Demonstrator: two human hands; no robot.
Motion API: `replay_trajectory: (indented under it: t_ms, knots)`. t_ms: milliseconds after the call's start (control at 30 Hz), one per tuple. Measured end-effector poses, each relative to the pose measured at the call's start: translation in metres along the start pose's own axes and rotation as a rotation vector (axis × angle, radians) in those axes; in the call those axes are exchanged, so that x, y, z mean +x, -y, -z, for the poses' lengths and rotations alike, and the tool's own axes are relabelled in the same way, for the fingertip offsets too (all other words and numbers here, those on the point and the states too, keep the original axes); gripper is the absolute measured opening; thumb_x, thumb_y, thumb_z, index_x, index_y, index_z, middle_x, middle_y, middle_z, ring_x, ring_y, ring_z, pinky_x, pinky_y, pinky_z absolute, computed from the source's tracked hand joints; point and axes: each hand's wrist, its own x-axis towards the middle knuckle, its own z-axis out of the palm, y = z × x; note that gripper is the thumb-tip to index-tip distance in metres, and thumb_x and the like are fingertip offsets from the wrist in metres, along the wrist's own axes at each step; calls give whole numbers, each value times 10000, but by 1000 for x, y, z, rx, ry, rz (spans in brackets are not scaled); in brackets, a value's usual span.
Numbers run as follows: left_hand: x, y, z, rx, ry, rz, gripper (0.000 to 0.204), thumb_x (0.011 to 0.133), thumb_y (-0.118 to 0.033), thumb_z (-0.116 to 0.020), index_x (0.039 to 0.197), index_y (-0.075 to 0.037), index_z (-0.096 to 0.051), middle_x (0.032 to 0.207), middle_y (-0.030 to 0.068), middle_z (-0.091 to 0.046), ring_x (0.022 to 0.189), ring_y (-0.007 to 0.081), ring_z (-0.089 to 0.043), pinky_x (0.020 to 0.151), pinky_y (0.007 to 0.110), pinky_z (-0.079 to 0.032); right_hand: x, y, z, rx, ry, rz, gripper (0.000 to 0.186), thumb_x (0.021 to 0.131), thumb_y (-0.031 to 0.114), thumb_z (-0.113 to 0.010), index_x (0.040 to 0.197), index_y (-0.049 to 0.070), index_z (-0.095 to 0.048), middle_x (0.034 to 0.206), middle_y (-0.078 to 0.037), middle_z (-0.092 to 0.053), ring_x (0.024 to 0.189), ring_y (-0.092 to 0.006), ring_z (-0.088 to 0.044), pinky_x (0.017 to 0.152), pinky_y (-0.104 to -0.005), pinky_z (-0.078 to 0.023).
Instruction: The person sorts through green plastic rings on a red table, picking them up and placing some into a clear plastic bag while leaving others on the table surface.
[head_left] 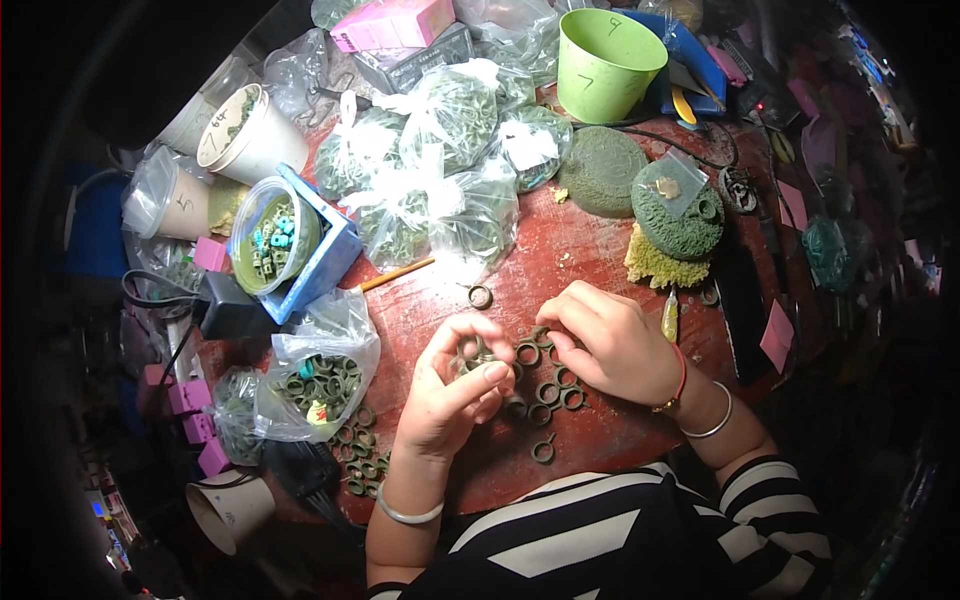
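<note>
Several dark green rings (541, 412) lie loose on the red tabletop between and below my hands. My left hand (447, 395) is turned palm up with curled fingers, cupping a few of the same green rings (474, 352). Over the far end of the loose group, my right hand (620, 345) is bent down, its thumb and fingertips closed at a green ring (541, 335). The fingers partly cover that ring. One single ring (480, 297) lies apart, beyond my left hand.
Left of my left arm, an open plastic bag (318, 390) spills more rings. Knotted clear bags (440, 130) of green pieces fill the back. A blue tray (330, 240) holds a round tub (272, 235). Round green pads (680, 215), a green bucket (610, 75) and a brown stick (397, 273) are farther off.
</note>
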Motion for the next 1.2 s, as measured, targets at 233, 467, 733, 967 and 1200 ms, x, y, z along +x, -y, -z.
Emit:
replay_trajectory:
  t_ms: [233, 467, 733, 967, 1200]
  knots:
    - [1, -1, 4, 82, -88, 12, 114, 1010, -111, -598, 1070, -19, -627, 845, 80, -653, 620, 94, -568, 446, 163, -352, 1, -5, -9, -55, -58, 9, 254, 827, 36, -735, 1058, 8, -633, 981, -131, -577, 884, -307, -637, 771, -386, -519]
    - [4, 3, 2, 112, -180, -55, 166, 989, -60, -611, 1138, 9, -636, 989, 134, -703, 621, 70, -539, 443, 147, -342, 0, -7, -7, -75, -53, 22, 238, 836, 90, -725, 1036, 12, -624, 957, -122, -544, 865, -309, -620, 773, -404, -515]
    - [2, 2, -4, 217, -50, 106, 306, 994, -60, -627, 1291, 12, -615, 1112, 80, -701, 717, 57, -591, 483, 158, -391, 7, 4, 0, 271, -171, 98, 282, 777, 35, -802, 1030, 23, -681, 951, -55, -597, 775, -88, -587, 606, -219, -453]
    - [3, 6, -5, 352, -119, -62, 280, 925, -6, -704, 1199, 8, -646, 1047, 50, -690, 737, 40, -580, 570, 160, -435, 6, 5, -11, 191, -220, 188, 298, 801, 15, -766, 1078, -7, -655, 993, -126, -616, 835, -263, -646, 745, -346, -532]
    - [9, 19, -4, 748, -250, -431, 314, 847, 59, -767, 1134, 1, -652, 964, -10, -645, 707, 6, -516, 662, 163, -426, 3, 6, -8, 163, -214, 131, 192, 819, 23, -779, 959, 3, -649, 861, -106, -645, 773, -254, -645, 682, -347, -516]
